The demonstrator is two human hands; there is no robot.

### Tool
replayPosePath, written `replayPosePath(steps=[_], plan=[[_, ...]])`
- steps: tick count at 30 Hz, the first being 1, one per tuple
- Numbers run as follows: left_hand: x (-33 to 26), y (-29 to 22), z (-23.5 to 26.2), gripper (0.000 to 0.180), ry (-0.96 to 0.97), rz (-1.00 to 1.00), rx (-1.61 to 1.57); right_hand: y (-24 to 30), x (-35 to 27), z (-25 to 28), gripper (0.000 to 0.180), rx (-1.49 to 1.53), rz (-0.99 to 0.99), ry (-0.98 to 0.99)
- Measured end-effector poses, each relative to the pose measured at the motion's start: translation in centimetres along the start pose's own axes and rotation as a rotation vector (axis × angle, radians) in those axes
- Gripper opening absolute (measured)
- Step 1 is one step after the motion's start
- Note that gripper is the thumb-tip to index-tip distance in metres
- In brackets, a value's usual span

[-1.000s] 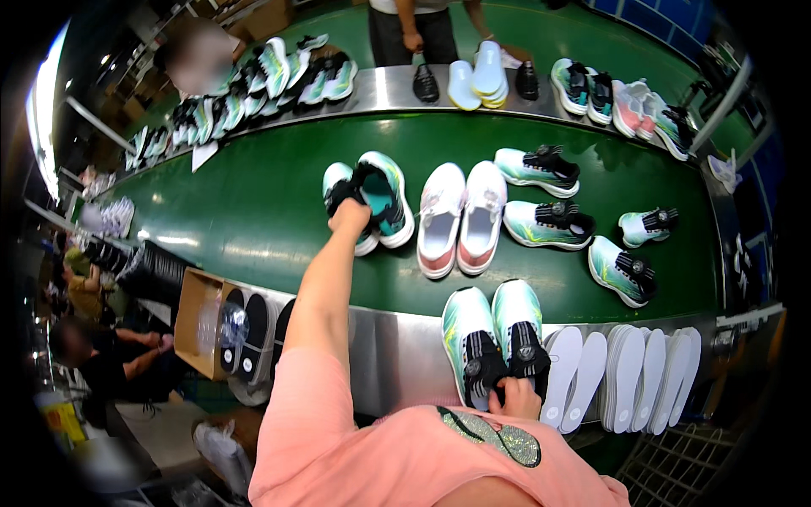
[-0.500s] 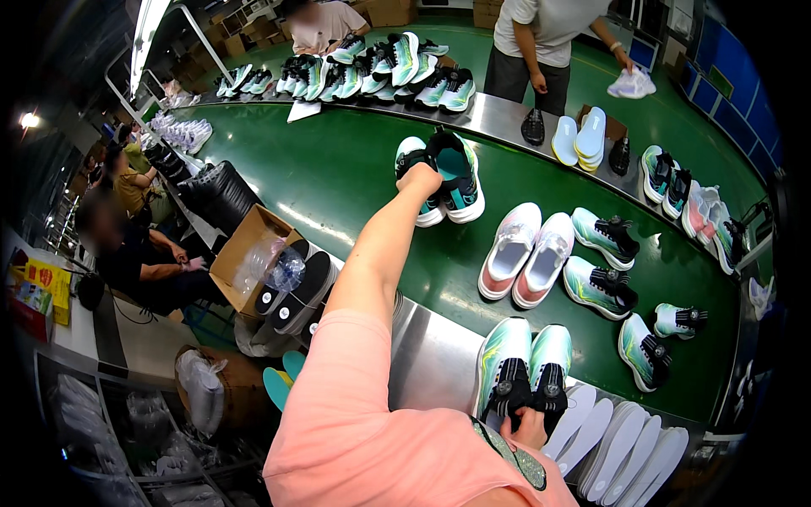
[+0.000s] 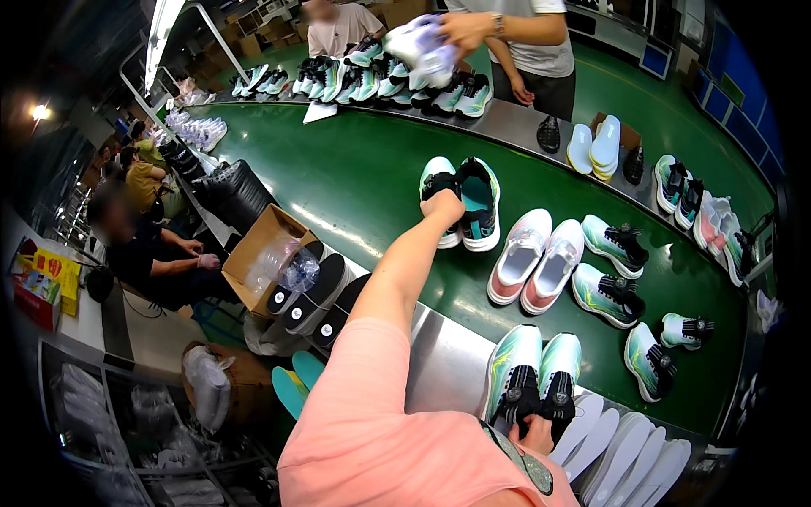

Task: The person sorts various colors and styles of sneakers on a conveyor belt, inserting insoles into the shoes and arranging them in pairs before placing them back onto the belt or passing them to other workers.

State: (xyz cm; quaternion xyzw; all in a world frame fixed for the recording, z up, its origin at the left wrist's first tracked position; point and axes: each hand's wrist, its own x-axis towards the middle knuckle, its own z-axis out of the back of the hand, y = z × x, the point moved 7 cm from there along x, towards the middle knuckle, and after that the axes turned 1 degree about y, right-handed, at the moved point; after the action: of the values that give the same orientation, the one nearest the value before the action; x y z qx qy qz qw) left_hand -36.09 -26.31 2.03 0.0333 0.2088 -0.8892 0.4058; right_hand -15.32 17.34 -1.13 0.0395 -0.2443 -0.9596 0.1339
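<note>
My left arm stretches across the green surface [image 3: 338, 182], and my left hand [image 3: 443, 205] grips the collar of the left sneaker [image 3: 438, 169] of a white, green and black pair. Its mate, the right sneaker [image 3: 481, 211], stands close against it with a teal insole showing inside. Near my body, my right hand [image 3: 536, 435] is closed at the black heel end of a similar pair, a left sneaker [image 3: 514, 363] and a right sneaker [image 3: 560, 363], toes pointing away. Its fingertips are partly hidden by the shoes; it seems to hold the right one.
White-pink sneakers [image 3: 535, 258] and several loose green-white sneakers [image 3: 608, 294] lie to the right. Grey-white insoles [image 3: 625, 448] stand near my right hand. An open carton [image 3: 266, 258] and black soles [image 3: 314, 296] are at left. Across, a co-worker's hand [image 3: 469, 34] holds a pale shoe [image 3: 427, 52].
The view has shifted slightly. My left hand and its pair of sneakers have come a little nearer to me. The co-worker's pale shoe has swung leftward over the far row; my right hand stays put.
</note>
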Motion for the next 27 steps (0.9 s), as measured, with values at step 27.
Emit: replayPosePath(steps=[27], plan=[[-1.4, 6.6, -1.5, 0.019, -0.123, -0.044, -0.215, 1.2, 0.3, 0.9, 0.021, 0.020, 0.073, -0.028]])
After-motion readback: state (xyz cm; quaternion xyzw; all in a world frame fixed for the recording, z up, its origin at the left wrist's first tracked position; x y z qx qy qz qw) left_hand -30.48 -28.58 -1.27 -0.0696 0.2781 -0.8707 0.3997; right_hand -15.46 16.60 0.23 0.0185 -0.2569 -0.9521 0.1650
